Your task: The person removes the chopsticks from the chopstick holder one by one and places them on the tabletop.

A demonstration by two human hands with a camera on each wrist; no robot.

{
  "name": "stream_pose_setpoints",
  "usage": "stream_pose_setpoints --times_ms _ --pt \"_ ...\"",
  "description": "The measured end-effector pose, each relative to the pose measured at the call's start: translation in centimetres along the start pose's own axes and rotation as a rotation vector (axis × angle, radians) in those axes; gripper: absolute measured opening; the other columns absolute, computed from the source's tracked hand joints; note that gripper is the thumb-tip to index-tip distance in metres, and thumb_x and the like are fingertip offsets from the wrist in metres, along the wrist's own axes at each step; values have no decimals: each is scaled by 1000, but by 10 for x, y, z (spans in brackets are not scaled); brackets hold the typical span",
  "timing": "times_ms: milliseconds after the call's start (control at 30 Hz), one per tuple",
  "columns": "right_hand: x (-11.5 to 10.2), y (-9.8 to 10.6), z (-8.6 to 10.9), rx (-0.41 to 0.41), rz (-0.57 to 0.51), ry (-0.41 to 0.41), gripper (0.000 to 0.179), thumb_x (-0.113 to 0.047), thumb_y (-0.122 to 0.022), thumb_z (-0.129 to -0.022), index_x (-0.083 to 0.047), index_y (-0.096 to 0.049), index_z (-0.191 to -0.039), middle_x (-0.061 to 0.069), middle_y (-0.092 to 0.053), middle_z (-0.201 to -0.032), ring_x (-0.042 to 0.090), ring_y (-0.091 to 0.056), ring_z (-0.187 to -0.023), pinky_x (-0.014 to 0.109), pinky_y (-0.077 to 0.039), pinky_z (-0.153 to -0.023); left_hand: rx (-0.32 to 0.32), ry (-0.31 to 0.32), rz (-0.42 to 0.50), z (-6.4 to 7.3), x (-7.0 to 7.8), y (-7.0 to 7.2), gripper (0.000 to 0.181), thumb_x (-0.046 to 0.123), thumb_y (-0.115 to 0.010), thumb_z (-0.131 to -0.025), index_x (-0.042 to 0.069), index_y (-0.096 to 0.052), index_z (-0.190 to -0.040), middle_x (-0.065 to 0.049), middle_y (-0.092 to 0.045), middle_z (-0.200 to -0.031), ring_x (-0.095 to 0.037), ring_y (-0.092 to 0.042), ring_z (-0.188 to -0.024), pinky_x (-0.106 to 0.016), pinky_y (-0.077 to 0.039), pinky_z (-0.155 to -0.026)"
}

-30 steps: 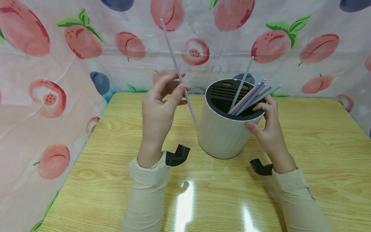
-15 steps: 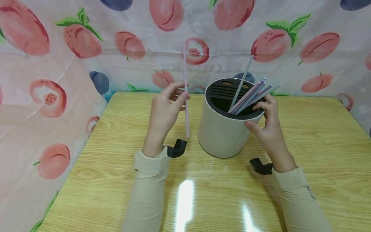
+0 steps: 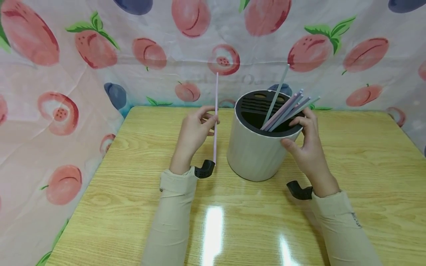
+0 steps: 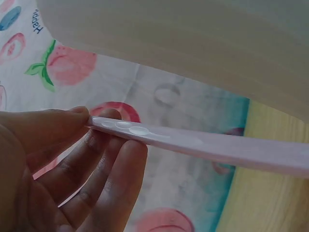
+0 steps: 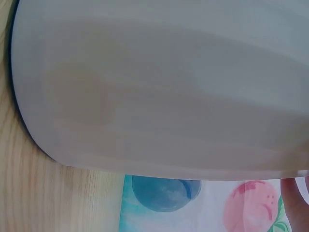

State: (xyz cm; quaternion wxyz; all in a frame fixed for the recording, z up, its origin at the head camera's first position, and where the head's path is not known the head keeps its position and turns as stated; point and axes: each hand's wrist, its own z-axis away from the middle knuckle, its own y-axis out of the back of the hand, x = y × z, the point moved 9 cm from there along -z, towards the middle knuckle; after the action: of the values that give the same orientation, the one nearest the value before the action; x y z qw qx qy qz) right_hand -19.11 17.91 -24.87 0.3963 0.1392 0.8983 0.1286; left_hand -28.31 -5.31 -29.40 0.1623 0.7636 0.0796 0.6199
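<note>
My left hand [image 3: 196,127] pinches a thin lilac-pink straw [image 3: 215,144] between thumb and fingers, nearly upright over the table, left of a cream round knife block [image 3: 257,157]. Close up in the left wrist view, the straw [image 4: 217,147] crosses in front of the block's side. My right hand [image 3: 308,147] grips the block's rim at the right, thumb on the outer wall and fingers over the black top. Several pastel straws [image 3: 279,112] lean right inside the open half; one pale green straw [image 3: 276,95] stands taller. Their lower ends are hidden.
The block's black top has slots [image 3: 256,105] and two round holes at the back. Beneath is a glossy wood-grain table [image 3: 133,166]. A peach-print cloth [image 3: 116,33] hangs behind and at the left. A black wrist mount [image 3: 204,170] sits by each cuff.
The left hand has moved right and lower with the straw, which has turned from a slant to nearly upright. The right hand and the block stay put.
</note>
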Motion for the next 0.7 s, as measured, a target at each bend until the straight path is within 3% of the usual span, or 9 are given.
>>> stream_pose_setpoints --times_ms 267,467,700 --pt "1 0 0 2 0 -3 63 -43 -59 -82 12 -37 -103 20 -19 -139 20 -22 -123 28 -22 -99 -40 69 -27 -7 -25 -11 26 17 -55 -90 16 -58 -115 -6 -63 -84 -16 -60 -68 -33 -53 -63" --pt "2 0 -1 -3 3 -4 62 -43 -59 -82 12 -37 -103 17 -19 -139 20 -22 -123 28 -22 -99 -72 138 1 -11 -48 -19 27 16 -54 -90 15 -57 -116 -7 -62 -85 -18 -61 -69 -37 -52 -65" --pt "2 1 0 -1 10 -7 63 -44 -59 -82 11 -37 -103 14 -20 -139 20 -22 -124 27 -22 -99 -78 175 21 -13 -66 -25 28 16 -53 -91 16 -56 -119 -9 -62 -88 -19 -61 -72 -38 -52 -65"
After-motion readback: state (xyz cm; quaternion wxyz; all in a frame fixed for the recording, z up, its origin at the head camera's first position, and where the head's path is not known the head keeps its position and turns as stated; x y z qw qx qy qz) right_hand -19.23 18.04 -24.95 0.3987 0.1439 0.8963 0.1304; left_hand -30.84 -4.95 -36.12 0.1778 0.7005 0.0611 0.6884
